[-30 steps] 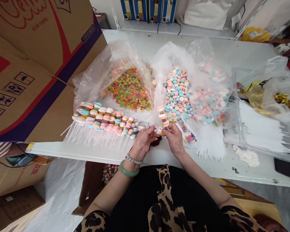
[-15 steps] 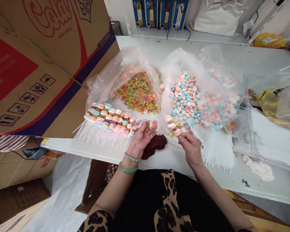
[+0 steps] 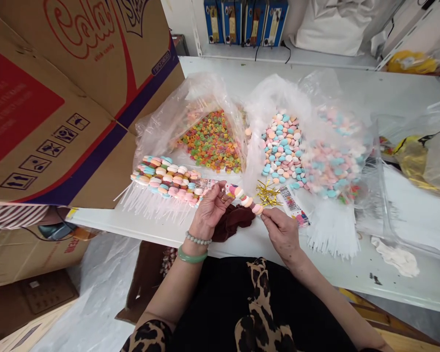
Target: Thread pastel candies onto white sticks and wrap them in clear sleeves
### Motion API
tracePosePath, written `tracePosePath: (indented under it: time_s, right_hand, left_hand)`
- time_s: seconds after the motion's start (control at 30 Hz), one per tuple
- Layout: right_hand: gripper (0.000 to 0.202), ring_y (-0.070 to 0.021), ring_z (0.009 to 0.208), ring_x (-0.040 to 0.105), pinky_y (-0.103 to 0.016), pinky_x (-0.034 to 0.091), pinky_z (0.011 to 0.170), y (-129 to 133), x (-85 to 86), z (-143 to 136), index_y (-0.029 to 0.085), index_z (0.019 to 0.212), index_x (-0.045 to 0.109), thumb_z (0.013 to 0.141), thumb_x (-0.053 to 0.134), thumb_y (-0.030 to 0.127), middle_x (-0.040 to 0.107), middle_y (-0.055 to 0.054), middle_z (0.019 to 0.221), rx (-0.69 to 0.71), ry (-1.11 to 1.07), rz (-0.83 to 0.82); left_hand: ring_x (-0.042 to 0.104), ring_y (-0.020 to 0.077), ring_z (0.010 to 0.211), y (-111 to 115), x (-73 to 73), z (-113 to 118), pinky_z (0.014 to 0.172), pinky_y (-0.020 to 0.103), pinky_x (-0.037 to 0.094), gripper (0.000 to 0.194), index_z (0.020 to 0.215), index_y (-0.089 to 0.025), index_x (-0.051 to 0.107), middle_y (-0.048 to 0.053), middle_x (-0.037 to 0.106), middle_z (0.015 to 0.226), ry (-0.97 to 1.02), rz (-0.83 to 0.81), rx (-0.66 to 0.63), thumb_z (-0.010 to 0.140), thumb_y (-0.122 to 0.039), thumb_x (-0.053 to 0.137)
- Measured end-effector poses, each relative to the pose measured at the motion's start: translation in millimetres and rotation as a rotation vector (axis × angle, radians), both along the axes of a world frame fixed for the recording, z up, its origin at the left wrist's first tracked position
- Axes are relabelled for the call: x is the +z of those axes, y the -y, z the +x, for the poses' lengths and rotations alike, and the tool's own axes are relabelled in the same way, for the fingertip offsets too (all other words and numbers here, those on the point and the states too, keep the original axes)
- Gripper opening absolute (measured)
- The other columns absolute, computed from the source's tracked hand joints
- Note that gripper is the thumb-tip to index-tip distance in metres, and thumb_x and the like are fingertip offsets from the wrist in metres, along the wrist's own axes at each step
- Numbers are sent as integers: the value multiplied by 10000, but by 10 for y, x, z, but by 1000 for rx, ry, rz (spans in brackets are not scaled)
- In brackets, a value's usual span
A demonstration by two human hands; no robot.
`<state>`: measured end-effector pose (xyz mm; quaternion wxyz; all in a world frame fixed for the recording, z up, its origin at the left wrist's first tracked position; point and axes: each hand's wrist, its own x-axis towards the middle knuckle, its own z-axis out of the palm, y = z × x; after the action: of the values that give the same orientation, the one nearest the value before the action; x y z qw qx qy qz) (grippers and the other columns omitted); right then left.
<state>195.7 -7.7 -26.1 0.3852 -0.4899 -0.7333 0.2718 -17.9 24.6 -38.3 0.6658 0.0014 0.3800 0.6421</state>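
My right hand [image 3: 283, 234] pinches the lower end of a candy skewer [image 3: 246, 199], a short row of pastel candies that points up and left. In my left hand [image 3: 210, 210] is a small printed plastic wrapper [image 3: 205, 184], held between thumb and fingers. The skewer's far end lies at the wrapper's printed end; it looks to be partly inside, though I cannot tell how far. Beside my left hand rests a pile of candy skewers [image 3: 165, 178] on white sticks. Gold twist ties [image 3: 267, 193] and more printed wrappers [image 3: 295, 208] lie above my right hand.
Open plastic bags hold ring candies [image 3: 212, 142] and pastel candies [image 3: 282, 146]. Loose white sticks [image 3: 332, 225] lie to the right, near a clear tray [image 3: 383, 195]. A dark red cloth [image 3: 234, 222] sits between my hands. One large cardboard box [image 3: 95, 112] stands at the left.
My right hand has moved the skewer down and left, away from the gold twist ties. Its far end now meets the wrapper in my left hand, which has shifted slightly left.
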Motion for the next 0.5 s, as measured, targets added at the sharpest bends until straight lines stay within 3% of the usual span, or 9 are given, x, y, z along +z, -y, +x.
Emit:
tracePosePath:
  time_s: [0.13, 0.23, 0.37, 0.5]
  right_hand:
    - [227, -156, 661, 583, -274, 402, 625, 16, -21, 46, 208, 865, 693, 961, 488, 222, 628, -27, 688, -4, 208, 135]
    - [229, -159, 661, 577, -278, 398, 627, 14, -24, 75, 211, 870, 700, 955, 488, 230, 629, -30, 688, -18, 210, 131]
    - [179, -162, 687, 588, -280, 431, 656, -16, -12, 93, 227, 851, 702, 912, 548, 297, 655, -18, 742, -33, 3, -133]
    - [153, -151, 605, 522, -273, 403, 583, -58, -17, 79, 221, 763, 702, 818, 612, 331, 580, 10, 609, -57, -198, -519]
  left_hand:
    - [687, 139, 716, -18, -8, -34, 714, 271, 574, 189, 898, -129, 709, 25, 702, 756, -114, 108, -66, 766, -251, 767]
    - [668, 125, 663, -33, -3, -50, 663, 250, 558, 266, 901, -112, 722, 29, 698, 749, -201, 125, -114, 703, -265, 815]
    - [624, 89, 575, -31, -2, -58, 616, 231, 546, 221, 785, -117, 720, 14, 691, 720, -264, 83, -102, 643, -231, 846]
    - [656, 129, 602, -9, -20, -62, 630, 272, 564, 206, 772, -106, 721, 55, 721, 773, -312, 20, -113, 637, -205, 841]
